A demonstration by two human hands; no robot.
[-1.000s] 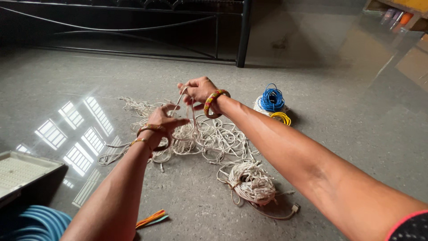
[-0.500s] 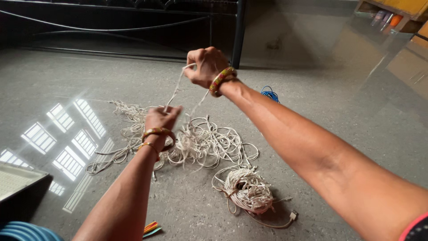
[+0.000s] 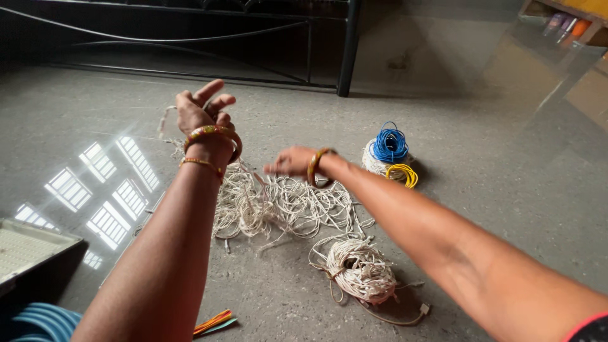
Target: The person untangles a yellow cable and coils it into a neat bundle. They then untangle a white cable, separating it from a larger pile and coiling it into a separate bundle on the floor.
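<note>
Left hand raised above the floor, fingers loosely spread and curled, palm turned away from the camera. Thin white strand trailing off its far side, seemingly caught among the fingers; exact pinch hidden behind the hand. Two bangles on that wrist: a broad red-and-gold bangle and a thin gold bangle just below.

Right hand stretched forward and low, motion-blurred, fingers pointing toward the left hand; cannot tell whether pressed together or parted, nor whether anything is held. Gold bangle around that wrist.

Tangle of white cord spread on the grey floor directly beneath and between both hands, closest under the right hand's fingertips. Wound bundle of white cord nearer the camera, under the right forearm, joined to the loose tangle by stray loops, a small plug end lying beside it.

Beyond the right wrist, on its outer side: blue wire coil sitting on a white coil, yellow wire coil touching alongside.

Well away from the left hand, near the camera's lower edge: blue hose coil, white perforated tray, and a few coloured wire ends just beside the left forearm. Dark metal frame standing at the far end of the floor.
</note>
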